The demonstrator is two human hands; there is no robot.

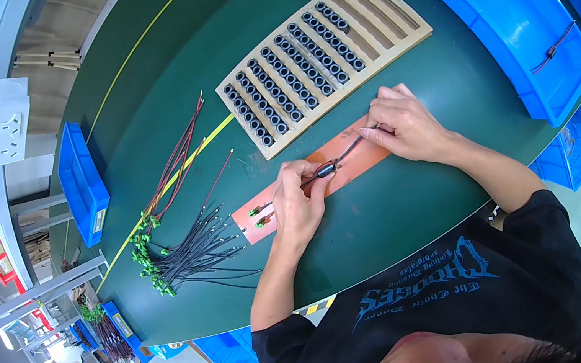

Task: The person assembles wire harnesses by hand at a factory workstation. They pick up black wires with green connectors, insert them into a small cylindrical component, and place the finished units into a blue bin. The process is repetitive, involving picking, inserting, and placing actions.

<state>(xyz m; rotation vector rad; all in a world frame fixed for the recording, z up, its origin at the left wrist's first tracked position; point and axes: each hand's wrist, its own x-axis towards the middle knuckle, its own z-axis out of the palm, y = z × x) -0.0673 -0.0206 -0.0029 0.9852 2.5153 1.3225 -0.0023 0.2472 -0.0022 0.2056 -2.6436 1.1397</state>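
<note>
Wearing, nearest: black T-shirt (pixel 424 321), one, with blue printing. Using bare hands: two. With left hand (pixel 294 200), clamping thumb and fingers together on dark cable (pixel 350 151), one, at the left end of black core (pixel 326 170), one. With right hand (pixel 405 126), pinching the same cable farther right, thumb and fingers together. Holding cable and core over copper-coloured board (pixel 364 160), one; not telling whether touching it. Showing past the left hand, over the board's left end: green connectors (pixel 261 221), two. Listing left of the board: black leads (pixel 197 248), one heap, overlapping too much for counting; green plugs (pixel 153 264), clustering at its left end, likewise uncounted; red wires (pixel 181 154), several, stretching away from the heap. Listing beyond the board, on green table (pixel 155 73), one: wooden rack (pixel 340 108), one, carrying black rings (pixel 288 77) in eight rows, seven full-length, the eighth part-filled. Listing at the sides: large blue bin (pixel 493 6), one, right, containing one cored lead (pixel 553 51); small blue bin (pixel 85 194), one, left. Adding, farther left: white socket panel (pixel 1 127), one.
</note>
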